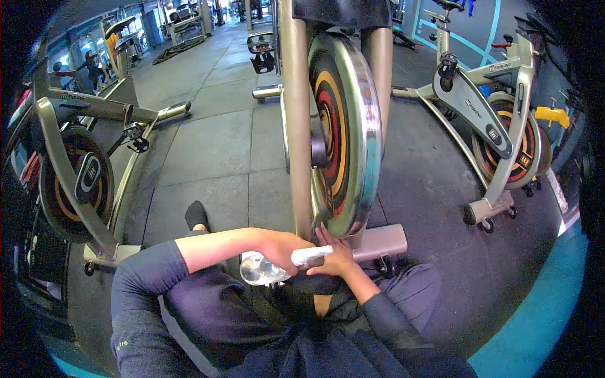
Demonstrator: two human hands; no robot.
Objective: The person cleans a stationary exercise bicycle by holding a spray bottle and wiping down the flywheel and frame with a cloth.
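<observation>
My left hand (282, 247) is wrapped round what looks like a spray bottle (260, 269), with a clear, shiny body and a white head (312, 255) pointing right. Just beside it, my right hand (335, 255) has its fingers stretched up against the lower edge of the flywheel (345, 126) of an exercise bike, and its thumb is apart. Whether anything lies under those fingertips is hidden. The wheel has a shiny rim, with red and yellow rings on its side. Pale fork legs (300, 126) stand on both sides of it, above the bike's front foot bar (382, 242).
Another exercise bike (82, 170) stands at the left and one more (498, 120) at the right. My crossed legs (208, 302) are below my hands. Dark rubber floor tiles (214, 151) run back toward gym machines. A person (92, 69) is far back on the left.
</observation>
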